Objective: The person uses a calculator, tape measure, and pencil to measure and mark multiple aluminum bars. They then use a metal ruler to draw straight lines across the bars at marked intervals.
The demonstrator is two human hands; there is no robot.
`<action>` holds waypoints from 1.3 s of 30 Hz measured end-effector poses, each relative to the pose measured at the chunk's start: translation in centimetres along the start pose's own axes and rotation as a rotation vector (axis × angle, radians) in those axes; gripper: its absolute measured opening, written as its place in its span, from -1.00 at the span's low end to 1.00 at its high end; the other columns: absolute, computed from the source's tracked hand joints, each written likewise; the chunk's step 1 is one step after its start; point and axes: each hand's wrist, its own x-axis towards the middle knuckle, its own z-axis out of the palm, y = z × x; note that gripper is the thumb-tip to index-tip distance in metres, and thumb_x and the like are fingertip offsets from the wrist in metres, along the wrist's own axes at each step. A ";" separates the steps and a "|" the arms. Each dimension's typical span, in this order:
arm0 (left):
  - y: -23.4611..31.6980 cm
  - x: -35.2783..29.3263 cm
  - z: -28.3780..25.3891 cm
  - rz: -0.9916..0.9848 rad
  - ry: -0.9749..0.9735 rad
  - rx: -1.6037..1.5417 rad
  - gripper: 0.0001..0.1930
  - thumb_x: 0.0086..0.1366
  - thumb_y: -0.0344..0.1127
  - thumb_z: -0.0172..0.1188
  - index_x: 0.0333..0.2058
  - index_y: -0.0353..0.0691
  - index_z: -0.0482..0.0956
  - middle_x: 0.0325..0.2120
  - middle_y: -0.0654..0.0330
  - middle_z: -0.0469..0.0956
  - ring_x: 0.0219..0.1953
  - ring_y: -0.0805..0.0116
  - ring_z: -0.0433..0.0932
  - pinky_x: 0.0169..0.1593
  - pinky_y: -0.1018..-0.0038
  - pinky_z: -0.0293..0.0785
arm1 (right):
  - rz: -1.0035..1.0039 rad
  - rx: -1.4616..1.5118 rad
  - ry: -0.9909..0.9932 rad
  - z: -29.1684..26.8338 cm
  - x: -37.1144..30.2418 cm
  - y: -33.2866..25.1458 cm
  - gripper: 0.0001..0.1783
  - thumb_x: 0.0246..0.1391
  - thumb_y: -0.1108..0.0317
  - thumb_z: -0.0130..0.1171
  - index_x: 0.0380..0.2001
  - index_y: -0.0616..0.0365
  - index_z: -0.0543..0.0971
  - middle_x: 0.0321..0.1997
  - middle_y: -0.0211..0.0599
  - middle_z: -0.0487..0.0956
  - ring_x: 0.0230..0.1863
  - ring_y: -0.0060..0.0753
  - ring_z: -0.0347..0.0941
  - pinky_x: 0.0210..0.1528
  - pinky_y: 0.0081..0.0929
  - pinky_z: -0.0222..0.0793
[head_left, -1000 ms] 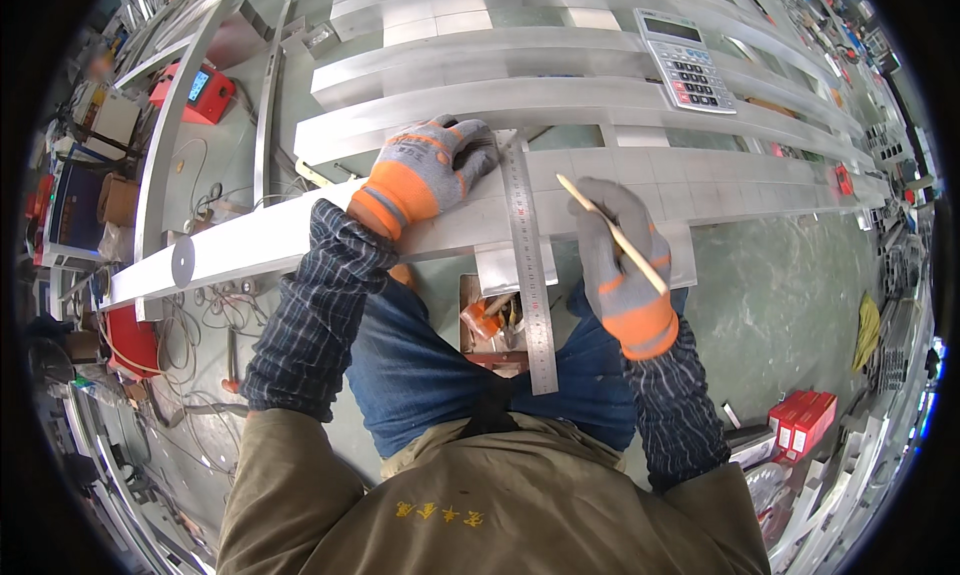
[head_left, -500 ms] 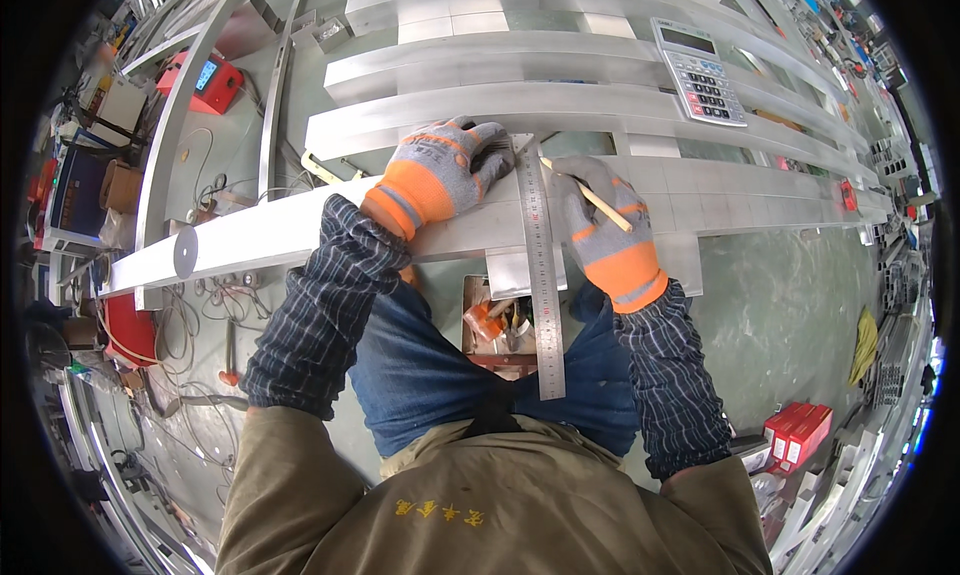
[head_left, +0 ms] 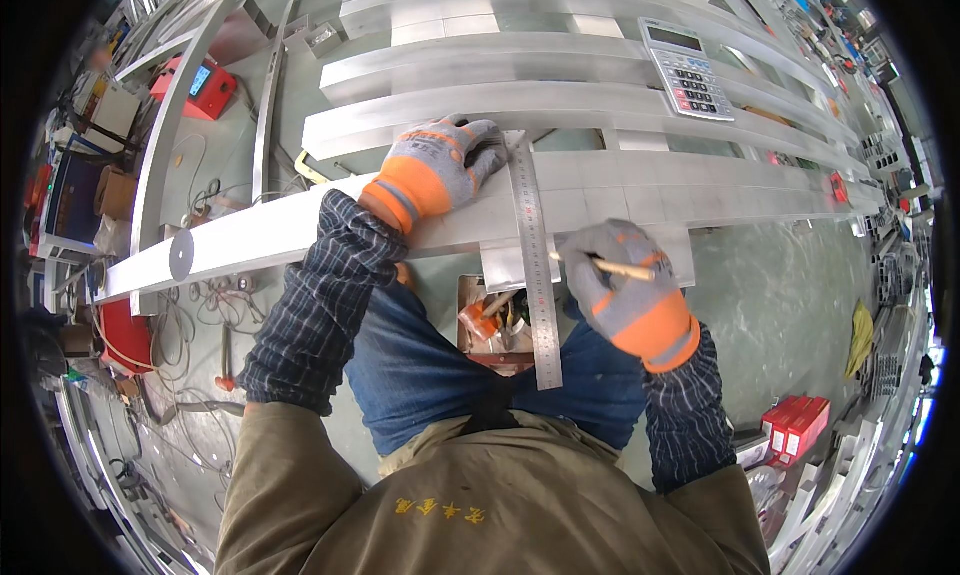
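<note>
A long steel ruler (head_left: 538, 275) lies across the nearest silver metal beam (head_left: 690, 201) and juts out over my lap. My left hand (head_left: 435, 170), in a grey and orange work glove, presses down on the beam with bent fingers and holds the ruler at its far end. What lies under that palm is hidden. Closed round a pale, slim pencil (head_left: 630, 269), my gloved right hand (head_left: 630, 285) hovers right of the ruler, off the beam's near edge. The pencil's point faces the ruler. Faint cross lines show on the beam right of the ruler.
More silver beams (head_left: 480, 60) run parallel beyond, with a grey calculator (head_left: 687, 70) on them. A small red object (head_left: 838, 186) sits at the beam's right end. Below are a toolbox (head_left: 497, 358), cables and red boxes (head_left: 795, 428). A red machine (head_left: 207, 92) stands far left.
My right hand has drawn back from the beam's top toward me, and the pencil has swung flatter. The left hand and ruler stay nearly in place on the beam.
</note>
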 end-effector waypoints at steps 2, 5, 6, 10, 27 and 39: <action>-0.1 -0.2 -0.2 -0.029 -0.021 0.003 -0.55 0.40 0.02 0.18 0.09 -0.14 0.62 -0.08 -0.10 0.64 -0.05 -0.14 0.62 0.09 0.12 0.55 | -0.143 -0.026 -0.007 -1.5 0.6 -1.0 -0.72 0.15 0.50 0.20 -0.05 0.29 0.62 -0.07 -0.07 0.65 -0.21 -0.04 0.63 -0.12 -0.23 0.57; 0.2 -0.3 -0.4 -0.039 -0.031 0.028 -0.57 0.42 0.01 0.15 0.09 -0.13 0.63 -0.09 -0.09 0.64 -0.04 -0.13 0.61 0.09 0.13 0.54 | 0.389 0.448 0.134 -0.9 -1.6 -3.5 -0.65 0.24 0.51 0.14 0.08 0.32 0.57 -0.02 0.00 0.65 -0.15 -0.04 0.65 -0.04 -0.22 0.58; 0.3 -0.2 -0.5 -0.038 -0.031 0.043 -0.57 0.42 0.01 0.15 0.09 -0.13 0.63 -0.09 -0.09 0.64 -0.04 -0.13 0.61 0.09 0.13 0.54 | 0.452 0.466 0.088 -0.4 -2.7 -4.0 -0.65 0.31 0.47 0.10 0.13 0.30 0.55 0.02 0.08 0.63 -0.05 0.00 0.64 0.04 -0.22 0.56; 0.2 -0.4 -0.8 -0.024 -0.018 0.007 -0.56 0.42 0.03 0.14 0.10 -0.13 0.63 -0.08 -0.08 0.64 -0.02 -0.12 0.61 0.11 0.15 0.54 | 0.461 0.638 0.068 1.9 -3.8 -6.9 -0.63 0.34 0.46 0.07 0.18 0.29 0.51 0.08 0.12 0.61 0.06 0.11 0.60 0.09 -0.22 0.54; -4.4 -3.6 -2.0 0.005 0.027 0.049 -0.57 0.39 -0.02 0.21 0.09 -0.17 0.63 -0.11 -0.07 0.63 -0.07 -0.10 0.62 0.07 0.16 0.57 | 0.351 0.713 0.049 5.0 -3.3 -8.6 -0.57 0.21 0.54 0.14 0.16 0.32 0.51 0.03 0.15 0.62 0.03 0.15 0.59 0.09 -0.18 0.54; -4.1 -3.3 -2.1 0.016 -0.009 0.077 -0.55 0.38 -0.11 0.21 0.17 -0.14 0.58 -0.08 -0.07 0.62 -0.08 -0.09 0.63 0.08 0.19 0.59 | 0.372 0.709 0.083 5.3 -3.3 -8.6 -0.58 0.24 0.52 0.12 0.16 0.30 0.51 -0.03 0.06 0.64 -0.04 0.07 0.61 0.06 -0.18 0.54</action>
